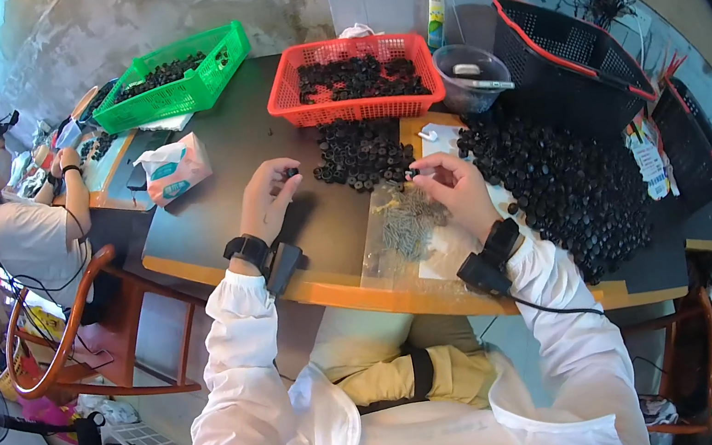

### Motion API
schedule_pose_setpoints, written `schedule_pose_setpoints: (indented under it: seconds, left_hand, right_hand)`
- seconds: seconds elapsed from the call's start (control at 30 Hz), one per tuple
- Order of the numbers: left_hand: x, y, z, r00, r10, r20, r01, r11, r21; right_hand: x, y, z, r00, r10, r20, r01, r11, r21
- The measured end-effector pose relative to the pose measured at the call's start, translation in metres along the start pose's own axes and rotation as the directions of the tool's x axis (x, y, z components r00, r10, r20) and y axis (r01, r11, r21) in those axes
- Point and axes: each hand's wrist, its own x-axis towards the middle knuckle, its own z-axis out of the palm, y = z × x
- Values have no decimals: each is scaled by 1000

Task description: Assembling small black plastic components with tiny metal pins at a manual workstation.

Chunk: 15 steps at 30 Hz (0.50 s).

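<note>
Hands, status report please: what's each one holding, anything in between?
Left hand pinching small black part. Right hand pinching another. Clear bag of metal pieces between them.

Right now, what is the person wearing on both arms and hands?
Both arms are in long white sleeves. The bare left hand has a black wrist strap with a small black box beside it. The bare right hand has a black wrist box trailing a thin black cable along the sleeve. No gloves.

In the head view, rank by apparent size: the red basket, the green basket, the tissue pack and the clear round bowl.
Largest to smallest as they look:
1. red basket
2. green basket, close to the red one and farther away, so this order is unsure
3. clear round bowl
4. tissue pack, about alike with the bowl
</note>
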Motion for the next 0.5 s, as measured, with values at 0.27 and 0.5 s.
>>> schedule_pose_setpoints:
  seconds: [0.27,0.5]
  left_hand:
    - [3,19,5,996,20,87,11,939,-343]
    - [54,108,-1,945,241,222,-190,955,-228]
  right_hand:
    - [-1,-10,2,994,106,2,-106,994,-26]
    - [-3,-9,6,986,169,-3,-168,980,109]
